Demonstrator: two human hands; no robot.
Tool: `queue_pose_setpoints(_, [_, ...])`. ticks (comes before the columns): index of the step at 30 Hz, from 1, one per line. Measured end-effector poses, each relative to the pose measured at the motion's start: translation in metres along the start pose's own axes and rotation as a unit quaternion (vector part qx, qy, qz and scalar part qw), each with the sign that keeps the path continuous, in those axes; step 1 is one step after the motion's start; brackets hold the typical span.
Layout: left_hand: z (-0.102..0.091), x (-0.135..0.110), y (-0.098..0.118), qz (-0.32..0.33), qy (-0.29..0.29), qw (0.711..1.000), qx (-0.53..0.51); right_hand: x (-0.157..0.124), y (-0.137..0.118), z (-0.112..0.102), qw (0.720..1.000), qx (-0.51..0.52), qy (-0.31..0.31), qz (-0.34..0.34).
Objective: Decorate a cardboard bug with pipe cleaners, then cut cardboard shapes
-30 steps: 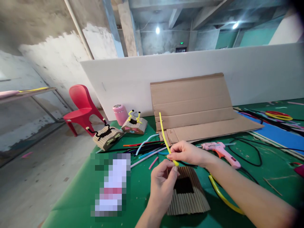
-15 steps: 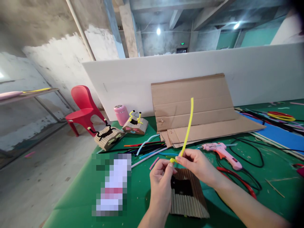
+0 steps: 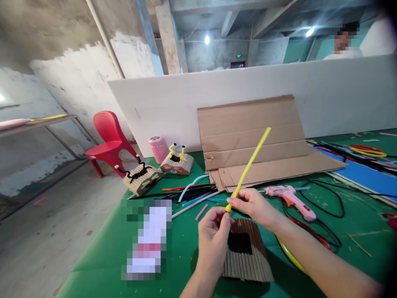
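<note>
A yellow pipe cleaner slants up and to the right from between my hands, its lower end wound into a small knot. My left hand pinches at that knot between thumb and fingertips. Just above it, my right hand is closed on the straight length. Below both hands sits a corrugated cardboard body with a dark rectangular opening, its left side partly covered by my left hand. A dark strand shows by my right fingers; whether it joins the yellow piece I cannot tell.
A pink glue gun lies right of my hands, its cord trailing. Two cardboard figures with antennae stand back left by a pink jar. Folded cardboard and loose pipe cleaners lie ahead. A person is beyond the white panel.
The yellow pipe cleaner has swung from nearly upright to leaning right. My right hand has shifted slightly left and up, close over the knot. A person has appeared behind the panel.
</note>
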State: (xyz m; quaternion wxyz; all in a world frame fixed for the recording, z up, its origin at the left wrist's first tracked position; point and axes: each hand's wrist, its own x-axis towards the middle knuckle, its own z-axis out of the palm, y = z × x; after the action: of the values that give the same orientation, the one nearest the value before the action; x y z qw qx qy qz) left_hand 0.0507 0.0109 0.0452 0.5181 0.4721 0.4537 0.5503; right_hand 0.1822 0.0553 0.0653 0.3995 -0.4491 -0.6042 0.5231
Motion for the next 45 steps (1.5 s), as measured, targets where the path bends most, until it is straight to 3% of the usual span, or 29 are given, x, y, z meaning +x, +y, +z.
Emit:
queue_pose_setpoints(5, [-0.001,0.0,0.004,0.073,-0.004,0.993,0.091,0.001,-0.002,-0.001,1.0,0.001,-0.017,0.011])
queue_pose_setpoints(10, [-0.004,0.004,0.002,0.21,0.046,0.946,0.241,0.002,-0.001,-0.001,0.999,-0.005,-0.035,0.007])
queue_pose_setpoints(14, [-0.006,0.006,0.0,0.271,0.056,0.918,0.285,0.002,0.0,-0.001,0.999,-0.015,-0.03,0.001])
queue_pose_setpoints(22, [-0.004,0.002,0.001,0.29,0.078,0.903,0.308,-0.004,0.004,0.001,0.999,0.004,-0.03,0.01])
queue_pose_setpoints(28, [-0.002,0.002,-0.002,0.277,0.081,0.911,0.295,-0.005,0.01,0.002,1.0,0.019,-0.014,0.006])
queue_pose_setpoints(35, [-0.003,0.0,-0.003,0.264,0.064,0.929,0.251,-0.006,0.001,0.001,1.0,0.023,-0.008,-0.008])
queue_pose_setpoints(45, [-0.003,0.001,0.005,0.353,0.1,0.862,0.349,-0.007,0.002,0.002,0.998,-0.054,-0.001,-0.037])
